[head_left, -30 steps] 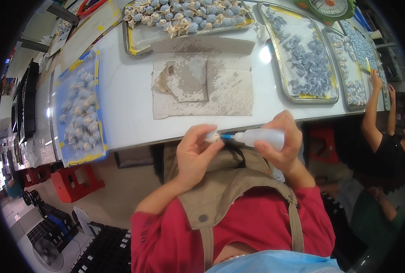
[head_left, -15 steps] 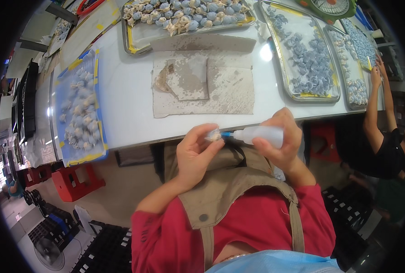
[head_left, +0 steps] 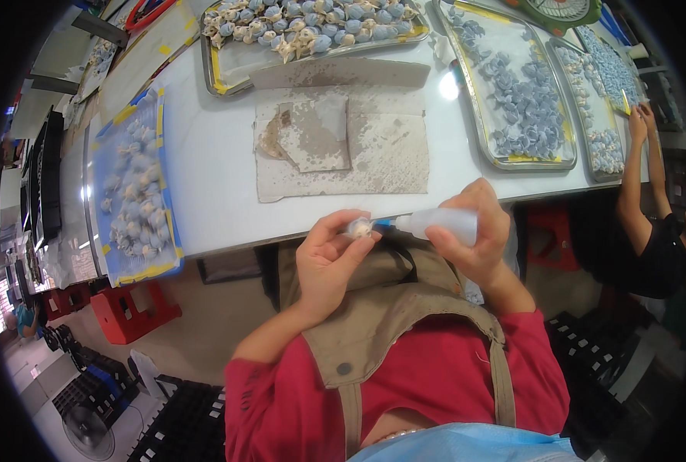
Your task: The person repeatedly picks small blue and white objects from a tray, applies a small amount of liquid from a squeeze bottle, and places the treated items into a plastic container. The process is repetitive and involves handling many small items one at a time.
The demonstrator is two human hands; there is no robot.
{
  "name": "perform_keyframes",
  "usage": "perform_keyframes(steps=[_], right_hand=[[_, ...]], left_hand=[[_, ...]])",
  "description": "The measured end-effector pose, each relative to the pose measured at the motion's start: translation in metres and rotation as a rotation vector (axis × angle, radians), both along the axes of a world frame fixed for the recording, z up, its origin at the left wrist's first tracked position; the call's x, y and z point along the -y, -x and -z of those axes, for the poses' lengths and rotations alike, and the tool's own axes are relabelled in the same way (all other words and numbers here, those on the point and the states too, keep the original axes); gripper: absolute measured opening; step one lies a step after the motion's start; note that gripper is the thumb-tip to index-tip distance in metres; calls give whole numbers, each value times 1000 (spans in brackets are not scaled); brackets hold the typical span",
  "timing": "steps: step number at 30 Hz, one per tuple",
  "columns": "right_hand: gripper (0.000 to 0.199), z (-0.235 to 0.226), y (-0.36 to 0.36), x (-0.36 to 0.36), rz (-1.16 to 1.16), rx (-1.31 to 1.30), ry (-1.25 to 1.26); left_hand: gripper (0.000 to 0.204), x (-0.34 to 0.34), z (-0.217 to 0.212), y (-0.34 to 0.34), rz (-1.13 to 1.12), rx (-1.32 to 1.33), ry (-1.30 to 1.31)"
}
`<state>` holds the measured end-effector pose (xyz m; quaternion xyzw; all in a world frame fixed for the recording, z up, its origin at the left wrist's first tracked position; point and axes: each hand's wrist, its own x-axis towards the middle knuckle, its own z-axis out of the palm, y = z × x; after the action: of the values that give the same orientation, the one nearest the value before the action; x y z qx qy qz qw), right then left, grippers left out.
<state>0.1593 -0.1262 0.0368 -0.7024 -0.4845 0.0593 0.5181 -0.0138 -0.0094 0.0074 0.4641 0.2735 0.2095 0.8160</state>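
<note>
Between thumb and fingers my left hand (head_left: 329,258) pinches a small cream and blue-grey figurine (head_left: 360,228) just off the table's front edge. My right hand (head_left: 481,235) is wrapped around a translucent white squeeze bottle (head_left: 452,224), tipped sideways. The bottle's blue nozzle (head_left: 384,223) points left and reaches the figurine; whether it touches is too small to tell. Beyond my hands lies a stained piece of grey cardboard (head_left: 393,158) with a smaller worn piece on top.
A tray of similar figurines (head_left: 312,27) stands at the back. Blue-grey petal-like pieces (head_left: 524,100) fill a metal tray to the right, and a blue-lined tray (head_left: 135,192) sits left. A co-worker's hands (head_left: 642,115) are at far right, near a green fan (head_left: 558,9).
The figurine has turned slightly in my left fingers, showing more of its cream side. My right hand and the bottle have barely shifted. The co-worker's hands have come lower and closer together.
</note>
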Motion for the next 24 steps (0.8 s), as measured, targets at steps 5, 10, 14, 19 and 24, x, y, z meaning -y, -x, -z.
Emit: perform_keyframes(steps=[5,10,14,19,24], right_hand=[[26,7,-3,0,31,-198,-16],[19,25,-11,-42,185,-489,-24],[24,50,-33,-77,200,-324,114],[16,45,-53,-72,193,21,175],[19,34,-136,-32,440,562,324]], left_hand=[[34,-3,6,2,-28,36,45],[34,-8,8,2,-24,59,41],[33,-17,5,6,72,241,129],[34,-24,10,6,58,202,174],[33,-22,13,0,76,119,215]])
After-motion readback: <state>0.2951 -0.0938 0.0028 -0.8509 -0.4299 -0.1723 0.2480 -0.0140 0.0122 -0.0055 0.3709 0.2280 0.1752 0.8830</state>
